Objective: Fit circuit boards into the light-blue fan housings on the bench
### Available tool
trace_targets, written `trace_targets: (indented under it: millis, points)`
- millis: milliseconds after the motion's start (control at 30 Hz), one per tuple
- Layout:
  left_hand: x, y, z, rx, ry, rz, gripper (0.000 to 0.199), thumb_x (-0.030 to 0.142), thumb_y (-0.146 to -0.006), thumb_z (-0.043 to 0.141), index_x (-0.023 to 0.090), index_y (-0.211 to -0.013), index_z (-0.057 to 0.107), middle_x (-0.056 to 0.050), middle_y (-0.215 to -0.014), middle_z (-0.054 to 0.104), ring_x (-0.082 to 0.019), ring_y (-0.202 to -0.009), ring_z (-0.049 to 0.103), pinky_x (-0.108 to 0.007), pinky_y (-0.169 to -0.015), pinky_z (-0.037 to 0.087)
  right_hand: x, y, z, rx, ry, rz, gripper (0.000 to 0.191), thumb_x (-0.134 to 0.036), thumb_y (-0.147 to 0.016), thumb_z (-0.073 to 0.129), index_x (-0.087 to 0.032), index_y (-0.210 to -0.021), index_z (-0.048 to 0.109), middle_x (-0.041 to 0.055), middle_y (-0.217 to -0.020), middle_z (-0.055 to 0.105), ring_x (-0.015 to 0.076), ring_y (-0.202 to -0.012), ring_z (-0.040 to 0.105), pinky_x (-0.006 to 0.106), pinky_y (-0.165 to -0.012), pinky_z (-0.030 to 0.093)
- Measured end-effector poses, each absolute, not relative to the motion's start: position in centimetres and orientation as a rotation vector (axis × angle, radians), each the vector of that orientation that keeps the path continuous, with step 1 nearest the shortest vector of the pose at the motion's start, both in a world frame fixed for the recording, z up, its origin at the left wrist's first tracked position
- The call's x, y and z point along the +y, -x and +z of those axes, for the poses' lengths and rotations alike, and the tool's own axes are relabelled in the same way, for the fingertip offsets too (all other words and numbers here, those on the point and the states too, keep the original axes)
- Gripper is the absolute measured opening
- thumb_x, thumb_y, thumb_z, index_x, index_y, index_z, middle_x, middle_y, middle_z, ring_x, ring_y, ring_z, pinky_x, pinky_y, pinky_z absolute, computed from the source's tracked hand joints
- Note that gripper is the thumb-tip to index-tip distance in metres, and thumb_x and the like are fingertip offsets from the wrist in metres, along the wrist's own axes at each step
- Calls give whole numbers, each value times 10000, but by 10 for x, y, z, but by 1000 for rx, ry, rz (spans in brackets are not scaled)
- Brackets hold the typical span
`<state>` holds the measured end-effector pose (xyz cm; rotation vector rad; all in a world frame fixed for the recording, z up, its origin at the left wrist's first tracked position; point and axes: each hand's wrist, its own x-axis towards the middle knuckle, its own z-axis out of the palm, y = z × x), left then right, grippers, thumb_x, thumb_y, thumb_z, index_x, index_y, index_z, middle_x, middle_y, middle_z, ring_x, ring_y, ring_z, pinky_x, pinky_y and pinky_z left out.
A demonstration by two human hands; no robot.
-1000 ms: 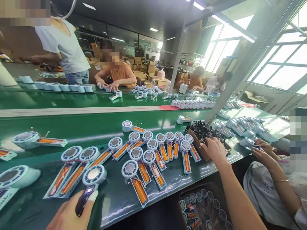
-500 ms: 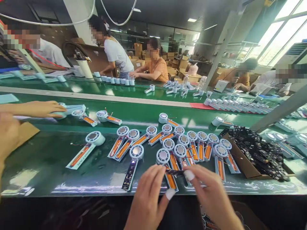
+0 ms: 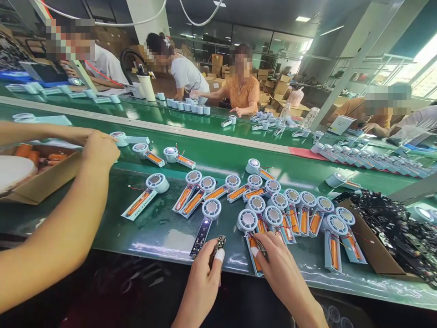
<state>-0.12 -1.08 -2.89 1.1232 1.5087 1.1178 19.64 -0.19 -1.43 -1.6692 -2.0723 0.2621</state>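
Note:
My left hand (image 3: 205, 273) pinches a narrow dark circuit board (image 3: 220, 243) between thumb and fingers, held upright near the bench's front edge. My right hand (image 3: 278, 262) is closed at the open handle of a pale blue handheld fan (image 3: 247, 221), its thumb lying over the orange battery inside. A small dark bit shows under the right fingers, too hidden to make out. Just beyond my left hand lies another fan (image 3: 211, 208) with a circuit board (image 3: 200, 237) fitted in its handle. Several fans (image 3: 273, 215) with orange batteries and thin wires lie around my right hand.
At right, a cardboard box (image 3: 372, 246) holds a heap of dark circuit boards (image 3: 392, 223). A co-worker's arms (image 3: 85, 200) reach in from the left above a box (image 3: 44, 187) of orange pieces. Behind runs a green conveyor belt (image 3: 218, 148) carrying fans; several people sit beyond.
My hands have moved apart; the dark board, earlier between both, is now in my left hand. My right hand has gone down to a fan's handle. The co-worker's arms reach further in.

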Motion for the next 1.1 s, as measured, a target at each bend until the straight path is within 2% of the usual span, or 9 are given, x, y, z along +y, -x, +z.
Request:
trace_targets:
  millis: [133, 233, 367, 467, 567, 733, 867, 967, 1100]
  points:
    - [-5, -1, -17, 1359, -1041, 1047, 538, 445, -837, 609, 220, -1325, 577, -25, -853, 682, -163, -541, 615, -296, -507, 539, -2, -195, -12, -2092, 1679, 230, 228, -214, -1000, 458, -237, -1181, 597, 57, -1034, 665, 238, -955, 654, 388, -834, 526]
    - [-4, -2, -12, 1304, -958, 993, 427, 446, -817, 650, 190, -1159, 652, 0, -678, 682, -159, -506, 613, -280, -512, 531, 4, -188, -10, -2128, 1659, 93, 195, -214, -996, 485, -212, -1140, 617, 71, -997, 652, 246, -919, 645, 370, -788, 515]
    - [-5, 3, -11, 1138, -662, 1008, 438, 510, -785, 692, 154, -1041, 705, -98, -857, 786, -255, -835, 754, -369, -802, 608, 9, -181, -9, -2295, 1551, -80, 343, -80, -971, 439, -227, -1235, 603, 69, -983, 628, 216, -842, 622, 319, -709, 473]
    - [-6, 10, -12, 1026, -488, 1023, 507, 461, -751, 723, 144, -1144, 681, -153, -1098, 780, -318, -1105, 713, -434, -971, 564, 13, -183, -7, -2391, 1525, -112, 315, -50, -950, 460, -229, -1150, 624, 53, -922, 600, 205, -772, 600, 310, -655, 434]
    - [-5, 10, -14, 1079, -559, 1031, 484, 326, -704, 786, 167, -1143, 659, -138, -1184, 758, -295, -1179, 681, -394, -1026, 526, 19, -187, -3, -2465, 1497, -84, 254, -31, -920, 479, -211, -1034, 619, 56, -913, 595, 222, -773, 601, 323, -636, 424]
    - [-2, -1, -25, 1261, -771, 1067, 378, 370, -658, 828, 195, -910, 608, -32, -783, 754, -221, -788, 742, -305, -763, 569, 22, -193, 3, -2476, 1364, 47, 216, -48, -974, 404, -200, -971, 557, 63, -956, 621, 226, -810, 618, 329, -660, 444]
    - [-4, -5, -30, 1370, -970, 1055, 391, 589, -801, 656, 211, -849, 569, 59, -546, 553, -150, -486, 559, -257, -505, 457, 13, -196, -5, -2245, 1361, 360, 179, -115, -1006, 396, -222, -978, 537, 26, -922, 644, 177, -742, 603, 291, -650, 459]
    - [-7, -4, -27, 1463, -1271, 935, 412, 602, -890, 534, 213, -761, 573, 62, -523, 464, -141, -470, 471, -250, -472, 353, 5, -193, -15, -1972, 1415, 636, 114, -197, -998, 481, -243, -985, 585, -2, -848, 645, 156, -694, 586, 258, -629, 476]
    - [-8, -1, -23, 1591, -1711, 843, 420, 479, -963, 468, 220, -645, 556, 7, -592, 521, -172, -543, 534, -284, -547, 384, 1, -187, -23, -1619, 1409, 932, 151, -299, -976, 569, -245, -1101, 635, 31, -942, 699, 176, -818, 645, 259, -693, 526]
